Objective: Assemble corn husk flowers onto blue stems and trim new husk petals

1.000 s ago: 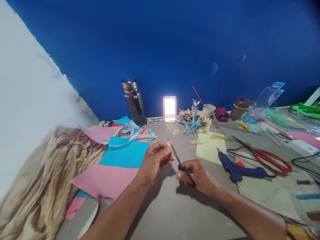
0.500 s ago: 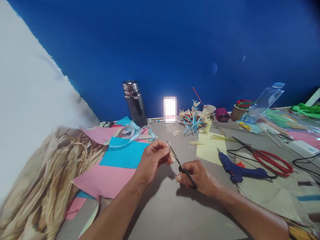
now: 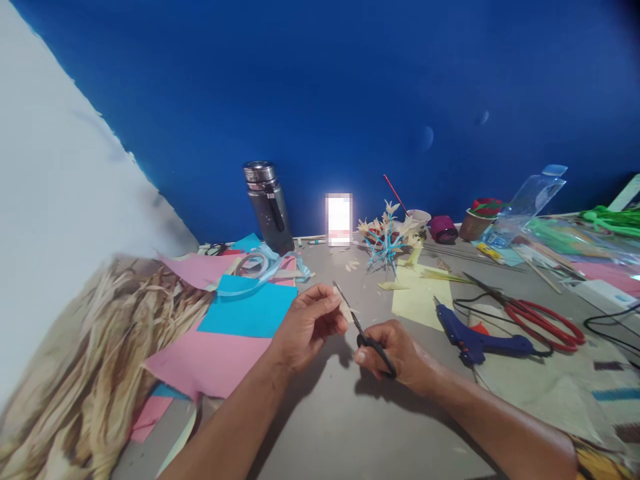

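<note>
My left hand point(image 3: 317, 320) pinches a small pale piece of dried husk point(image 3: 346, 312) between thumb and fingers. In my right hand point(image 3: 393, 350) is a pair of black-handled scissors point(image 3: 367, 341), its blades pointing up and left against the husk piece. Whether the blades are fully closed is hard to see. Beyond the hands stands a bunch of pale husk flowers on light blue stems point(image 3: 387, 243). A heap of dried corn husks point(image 3: 90, 373) lies to the left of my left arm.
Blue paper point(image 3: 250, 307) and pink paper point(image 3: 215, 363) lie left. A dark flask point(image 3: 270, 207) and a lit, blurred screen point(image 3: 339, 220) stand by the wall. Right are a blue glue gun point(image 3: 480, 340), red-handled scissors point(image 3: 543, 323), yellow paper point(image 3: 420, 300) and a plastic bottle point(image 3: 530, 203).
The husk piece shows more on both sides of the blades now. Both hands have shifted only slightly; the scissors stay in my right hand.
</note>
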Demonstrator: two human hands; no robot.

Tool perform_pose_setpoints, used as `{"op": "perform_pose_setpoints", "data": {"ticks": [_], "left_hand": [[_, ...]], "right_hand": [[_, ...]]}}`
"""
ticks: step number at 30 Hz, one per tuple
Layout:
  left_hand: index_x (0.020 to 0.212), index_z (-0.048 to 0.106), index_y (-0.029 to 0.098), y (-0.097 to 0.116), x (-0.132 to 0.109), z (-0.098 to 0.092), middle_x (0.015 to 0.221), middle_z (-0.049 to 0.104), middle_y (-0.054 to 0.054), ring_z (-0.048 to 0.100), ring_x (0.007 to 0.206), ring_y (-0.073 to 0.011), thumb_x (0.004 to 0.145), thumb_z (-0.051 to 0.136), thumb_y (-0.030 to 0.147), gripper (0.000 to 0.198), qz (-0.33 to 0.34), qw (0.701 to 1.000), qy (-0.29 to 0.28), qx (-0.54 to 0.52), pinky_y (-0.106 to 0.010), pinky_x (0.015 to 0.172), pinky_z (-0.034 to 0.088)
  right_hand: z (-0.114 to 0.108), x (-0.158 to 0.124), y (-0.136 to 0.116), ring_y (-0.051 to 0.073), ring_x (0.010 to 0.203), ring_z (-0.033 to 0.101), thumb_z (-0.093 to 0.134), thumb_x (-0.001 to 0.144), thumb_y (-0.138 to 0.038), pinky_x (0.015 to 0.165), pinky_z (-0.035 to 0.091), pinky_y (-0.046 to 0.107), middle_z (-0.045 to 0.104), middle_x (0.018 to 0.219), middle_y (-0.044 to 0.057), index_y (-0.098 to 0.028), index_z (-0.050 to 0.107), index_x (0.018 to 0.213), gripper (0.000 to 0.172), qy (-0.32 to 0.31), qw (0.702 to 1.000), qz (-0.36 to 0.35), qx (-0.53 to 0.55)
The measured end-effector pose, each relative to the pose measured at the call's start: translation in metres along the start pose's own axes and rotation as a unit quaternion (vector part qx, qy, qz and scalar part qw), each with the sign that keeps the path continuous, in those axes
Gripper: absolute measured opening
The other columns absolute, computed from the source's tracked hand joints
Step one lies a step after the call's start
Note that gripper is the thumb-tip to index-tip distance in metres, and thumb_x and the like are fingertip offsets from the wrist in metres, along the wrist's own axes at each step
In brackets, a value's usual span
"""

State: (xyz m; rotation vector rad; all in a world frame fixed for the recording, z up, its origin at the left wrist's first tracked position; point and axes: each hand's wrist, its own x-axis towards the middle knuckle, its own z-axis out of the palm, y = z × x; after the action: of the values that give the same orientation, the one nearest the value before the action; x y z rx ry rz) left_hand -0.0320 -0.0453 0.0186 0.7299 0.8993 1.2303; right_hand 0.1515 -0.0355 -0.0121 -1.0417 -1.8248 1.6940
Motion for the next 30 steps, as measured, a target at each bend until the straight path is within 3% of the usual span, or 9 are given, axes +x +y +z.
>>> {"op": "perform_pose_setpoints", "data": {"ticks": [10,17,30], "left_hand": [[0.073,0.056,0.017,-0.0001,0.0003,-0.0002,0.061,0.064,0.0,0.059,0.051,-0.0104,0.07,0.079,0.026,0.024,0.0,1.0,-0.004,0.004,-0.021,0.054,0.046],[0.07,0.057,0.017,-0.0008,-0.0001,-0.0002,0.057,0.058,0.002,0.054,0.051,-0.0096,0.068,0.078,0.026,0.023,0.021,0.999,0.03,0.031,-0.021,0.051,0.04],[0.068,0.056,0.017,0.0024,-0.0011,-0.0005,0.053,0.053,0.004,0.049,0.048,-0.0085,0.07,0.073,0.024,0.018,0.043,0.994,0.02,0.102,-0.022,0.052,0.038]], "right_hand": [[-0.0018,-0.0008,0.0058,0.007,0.043,0.031,0.066,0.069,-0.076,0.044,0.023,0.024,0.039,0.042,-0.003,-0.016,0.051,0.046,0.065,-0.005,1.0,-0.021,0.007],[-0.0058,-0.0036,0.0008,0.009,0.048,0.039,0.059,0.073,-0.079,0.049,0.027,0.024,0.053,0.049,0.002,-0.015,0.058,0.054,0.066,-0.027,0.999,-0.037,0.022],[-0.0064,-0.0032,0.0075,0.008,0.046,0.037,0.061,0.078,-0.072,0.048,0.025,0.024,0.046,0.047,-0.002,-0.015,0.057,0.052,0.063,-0.05,0.997,-0.054,0.002]]}}
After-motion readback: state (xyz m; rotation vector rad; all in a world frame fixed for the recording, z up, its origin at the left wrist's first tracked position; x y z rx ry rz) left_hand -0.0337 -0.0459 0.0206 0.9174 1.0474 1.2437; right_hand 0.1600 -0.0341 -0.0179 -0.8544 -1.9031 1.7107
